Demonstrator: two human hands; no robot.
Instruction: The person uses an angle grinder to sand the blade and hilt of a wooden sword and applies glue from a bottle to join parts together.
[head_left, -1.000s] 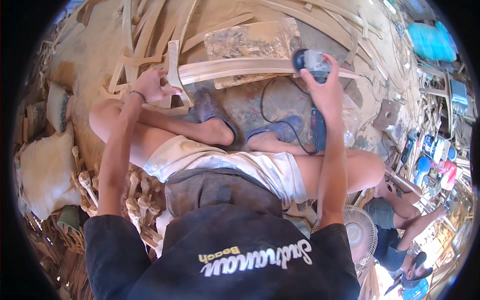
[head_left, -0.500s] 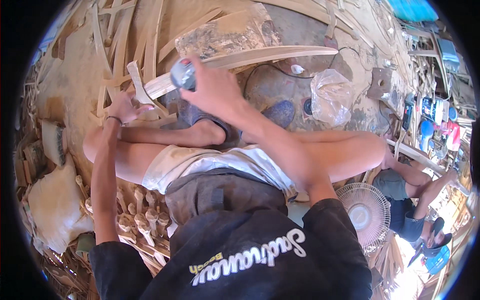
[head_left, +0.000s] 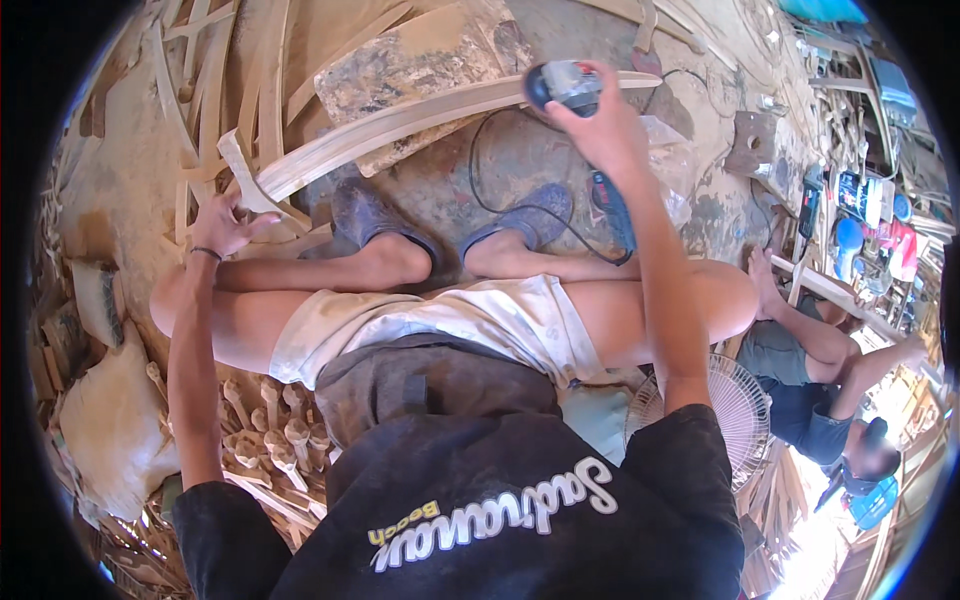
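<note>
My right hand [head_left: 612, 135] is closed around a grey and black power sander [head_left: 568, 88], which rests near the far right end of a long curved wooden piece [head_left: 410, 118]. My left hand [head_left: 225, 225] grips the near left end of this piece, by a short pale crosspiece [head_left: 248, 172]; its thumb stands apart, and the wood partly hides its fingers. The curved piece lies across the floor beyond my feet, partly over a worn flat board [head_left: 420, 60]. Beside my right leg lies a blue power tool [head_left: 612, 212] with a black cable.
Long wooden strips [head_left: 215, 95] lie at the far left. Turned wooden parts [head_left: 285, 430] are heaped behind my left thigh. A white fan [head_left: 725, 420] stands by my right elbow. Another person [head_left: 810, 370] sits at the right. A crumpled plastic bag [head_left: 670, 160] lies past my right forearm.
My right hand has slid the sander rightward along the curved wooden piece, from near its left end to its far right part. My left hand stays at the left end. The blue tool has come into view.
</note>
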